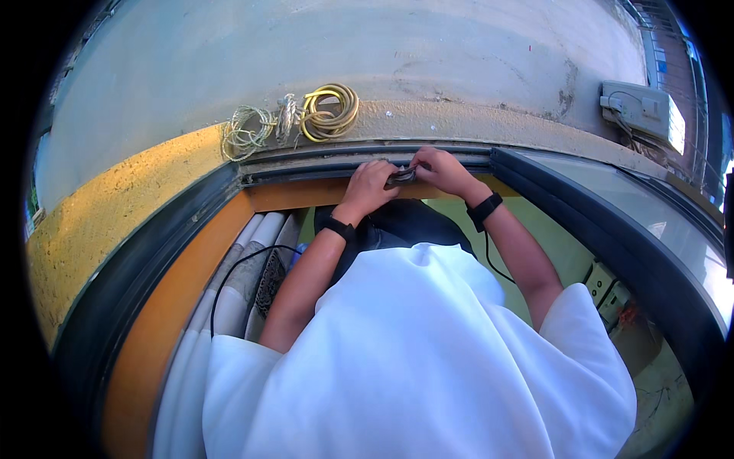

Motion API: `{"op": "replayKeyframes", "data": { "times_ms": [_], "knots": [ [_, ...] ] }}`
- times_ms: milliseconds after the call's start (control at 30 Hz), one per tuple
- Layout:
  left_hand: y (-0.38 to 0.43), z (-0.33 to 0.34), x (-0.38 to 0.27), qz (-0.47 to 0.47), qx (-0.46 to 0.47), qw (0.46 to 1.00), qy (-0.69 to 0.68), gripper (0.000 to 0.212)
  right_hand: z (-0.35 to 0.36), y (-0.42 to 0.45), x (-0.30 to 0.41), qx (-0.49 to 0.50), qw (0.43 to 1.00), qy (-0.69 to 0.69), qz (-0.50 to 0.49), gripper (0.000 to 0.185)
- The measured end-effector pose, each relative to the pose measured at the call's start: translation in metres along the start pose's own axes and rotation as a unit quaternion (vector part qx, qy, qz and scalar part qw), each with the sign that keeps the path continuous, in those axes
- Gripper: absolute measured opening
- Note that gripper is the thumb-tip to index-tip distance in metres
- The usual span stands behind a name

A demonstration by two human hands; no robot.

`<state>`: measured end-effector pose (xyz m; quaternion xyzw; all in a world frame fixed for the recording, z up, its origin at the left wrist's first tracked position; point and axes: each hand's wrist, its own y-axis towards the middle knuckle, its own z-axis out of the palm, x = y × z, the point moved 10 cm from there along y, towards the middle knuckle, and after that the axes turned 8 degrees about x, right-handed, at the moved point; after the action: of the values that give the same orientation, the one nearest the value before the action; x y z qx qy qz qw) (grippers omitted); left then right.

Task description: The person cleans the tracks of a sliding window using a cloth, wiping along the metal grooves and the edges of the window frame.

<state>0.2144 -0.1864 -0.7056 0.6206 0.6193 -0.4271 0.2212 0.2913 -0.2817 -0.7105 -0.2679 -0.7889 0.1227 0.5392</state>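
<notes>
Both hands meet over the inner edge of a dark metal window track (309, 166). Between them is a small, dark, folded bundle (403, 175), perhaps cord or cloth; its exact kind is not clear. My left hand (369, 186) grips its left end, palm down. At its right end, my right hand (444, 171) pinches it with bent fingers. Black bands circle both wrists, with a thin black cable (232, 267) by the left arm. Just outside the track lie a coil of yellowish hose (351, 115), a bunched rope (285, 121) and a loose coil of pale cord (228, 140).
An orange-brown inner frame (304, 194) borders the opening. To the right stands a dark window sash (596, 221) with glass. Pale pipes (229, 304) run along the left. Outside are a rough ledge (436, 123) and a white air-conditioner unit (648, 109).
</notes>
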Motion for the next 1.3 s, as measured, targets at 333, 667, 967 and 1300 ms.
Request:
{"op": "replayKeyframes", "data": {
  "times_ms": [333, 667, 967, 1300],
  "knots": [
    [-0.009, -0.065, -0.020, 0.048, -0.103, 0.983, 0.143, 0.035, -0.029, -0.018, 0.038, -0.171, 0.972, -0.100, -0.123, 0.014],
    [-0.106, -0.130, 0.059, -0.058, -0.164, 0.951, 0.257, 0.035, 0.085, 0.083, 0.121, -0.069, 0.886, -0.330, -0.319, 0.021],
    [-0.144, -0.164, 0.158, -0.266, -0.127, 0.861, 0.415, 0.018, 0.138, 0.157, 0.188, -0.070, 0.868, -0.371, -0.322, 0.012],
    [-0.154, -0.140, 0.206, -0.328, -0.053, 0.858, 0.392, 0.041, 0.173, 0.196, 0.210, -0.119, 0.907, -0.244, -0.324, 0.043]
  ]
}}
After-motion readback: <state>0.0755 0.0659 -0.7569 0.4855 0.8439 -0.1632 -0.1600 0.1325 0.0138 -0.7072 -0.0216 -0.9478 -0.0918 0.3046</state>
